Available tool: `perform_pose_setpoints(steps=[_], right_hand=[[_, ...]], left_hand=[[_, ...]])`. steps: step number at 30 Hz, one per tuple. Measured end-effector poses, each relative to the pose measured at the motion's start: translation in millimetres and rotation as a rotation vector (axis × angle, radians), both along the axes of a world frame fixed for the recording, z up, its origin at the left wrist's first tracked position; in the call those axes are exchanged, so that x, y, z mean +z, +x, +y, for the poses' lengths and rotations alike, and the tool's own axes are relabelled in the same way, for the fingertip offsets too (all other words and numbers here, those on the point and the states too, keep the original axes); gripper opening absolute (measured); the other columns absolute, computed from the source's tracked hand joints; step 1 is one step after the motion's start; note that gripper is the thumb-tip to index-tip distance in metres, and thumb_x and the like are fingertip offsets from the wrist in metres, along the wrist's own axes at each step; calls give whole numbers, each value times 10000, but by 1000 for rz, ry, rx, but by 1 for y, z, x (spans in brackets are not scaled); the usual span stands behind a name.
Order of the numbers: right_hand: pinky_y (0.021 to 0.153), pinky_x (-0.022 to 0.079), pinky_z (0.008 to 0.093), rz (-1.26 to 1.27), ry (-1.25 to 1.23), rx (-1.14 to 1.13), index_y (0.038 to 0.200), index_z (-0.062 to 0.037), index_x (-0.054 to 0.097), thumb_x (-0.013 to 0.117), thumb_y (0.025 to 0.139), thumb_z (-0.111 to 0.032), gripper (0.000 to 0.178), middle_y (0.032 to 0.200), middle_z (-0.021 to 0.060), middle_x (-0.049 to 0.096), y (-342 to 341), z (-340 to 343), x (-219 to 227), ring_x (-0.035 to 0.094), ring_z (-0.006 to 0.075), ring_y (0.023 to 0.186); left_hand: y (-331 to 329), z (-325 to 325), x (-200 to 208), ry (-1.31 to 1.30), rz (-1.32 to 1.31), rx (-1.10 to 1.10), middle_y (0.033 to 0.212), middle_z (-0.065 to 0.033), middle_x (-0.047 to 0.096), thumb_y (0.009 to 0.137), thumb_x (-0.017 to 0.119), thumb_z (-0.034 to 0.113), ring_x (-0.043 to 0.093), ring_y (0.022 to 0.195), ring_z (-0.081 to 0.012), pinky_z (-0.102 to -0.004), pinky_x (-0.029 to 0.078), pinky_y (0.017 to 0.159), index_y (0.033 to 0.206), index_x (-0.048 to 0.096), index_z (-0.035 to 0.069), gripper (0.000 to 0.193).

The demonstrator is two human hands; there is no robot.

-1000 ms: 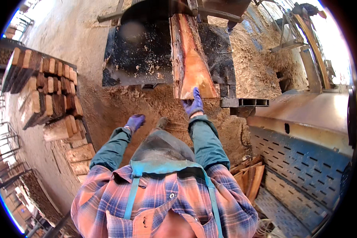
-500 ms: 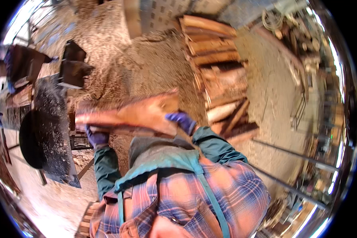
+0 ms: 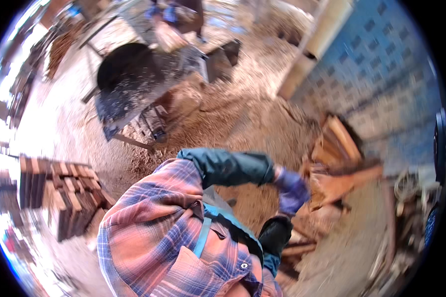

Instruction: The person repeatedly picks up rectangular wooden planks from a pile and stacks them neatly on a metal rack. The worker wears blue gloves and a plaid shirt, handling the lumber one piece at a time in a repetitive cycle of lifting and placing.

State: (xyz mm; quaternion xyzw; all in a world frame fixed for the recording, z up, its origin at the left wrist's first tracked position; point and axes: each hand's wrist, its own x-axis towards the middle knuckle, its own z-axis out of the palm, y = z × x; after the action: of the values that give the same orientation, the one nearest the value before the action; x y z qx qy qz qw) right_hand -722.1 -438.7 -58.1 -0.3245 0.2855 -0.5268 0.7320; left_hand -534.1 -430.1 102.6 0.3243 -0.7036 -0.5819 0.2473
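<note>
My left hand point(image 3: 292, 184), in a purple-blue glove, reaches out to the right on a dark green sleeve. My right hand point(image 3: 288, 207), gloved alike, lies just below it; the two overlap and motion smears their fingers. An orange-brown slab of wood point(image 3: 352, 182) with rough edges lies slanted beyond the gloves, over a pile of similar slabs point(image 3: 332, 146). The near end of the slab comes close to my hands. Whether they grip it or only lie beside it is hidden by overlap and blur.
A dark machine table point(image 3: 129, 101) with a round black disc stands at the upper left, a person point(image 3: 188, 12) behind it. Stacked wooden blocks point(image 3: 67, 198) stand at left. A blue patterned wall panel point(image 3: 376, 64) rises at upper right. Sawdust point(image 3: 252, 123) covers the floor.
I have turned sharply to the right. The slab that both hands held spread apart before me appears now by the pile, and my hands have come together.
</note>
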Motion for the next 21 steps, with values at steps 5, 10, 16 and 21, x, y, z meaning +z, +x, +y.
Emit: perform_pose_setpoints(steps=[5, 10, 16, 21], right_hand=[[1042, 337, 382, -364, 684, 816, 1266, -167, 509, 316, 973, -361, 400, 1329, 42, 507, 137, 6, 14, 484, 220, 1206], [1005, 378, 440, -46, 800, 977, 1302, -116, 459, 380, 954, -410, 463, 1344, 134, 468, 297, 39, 22, 471, 286, 1205], [991, 371, 454, 490, 259, 971, 1330, -85, 402, 537, 876, -444, 594, 1321, 128, 473, 518, 29, 55, 456, 284, 1200], [989, 382, 388, 600, 14, 698, 1202, -8, 482, 647, 839, -235, 459, 1222, 99, 517, 622, 40, 63, 478, 236, 1159]], left_hand=[[125, 122, -55, 233, -277, 115, 1090, -134, 628, 855, 535, 367, 581, 960, -228, -369, 426, 891, 1136, 571, 32, 439], [254, 264, -108, 602, -320, 827, 1166, -150, 603, 841, 597, 414, 574, 1077, -240, -335, 426, 945, 1189, 555, 17, 529], [304, 344, -119, 793, -121, 1340, 1118, -131, 615, 852, 633, 320, 567, 1022, -173, -293, 437, 911, 1174, 549, -19, 475], [316, 361, -131, 735, 235, 1459, 1086, -91, 633, 855, 646, 238, 574, 1000, -156, -284, 444, 905, 1165, 567, -1, 400]])
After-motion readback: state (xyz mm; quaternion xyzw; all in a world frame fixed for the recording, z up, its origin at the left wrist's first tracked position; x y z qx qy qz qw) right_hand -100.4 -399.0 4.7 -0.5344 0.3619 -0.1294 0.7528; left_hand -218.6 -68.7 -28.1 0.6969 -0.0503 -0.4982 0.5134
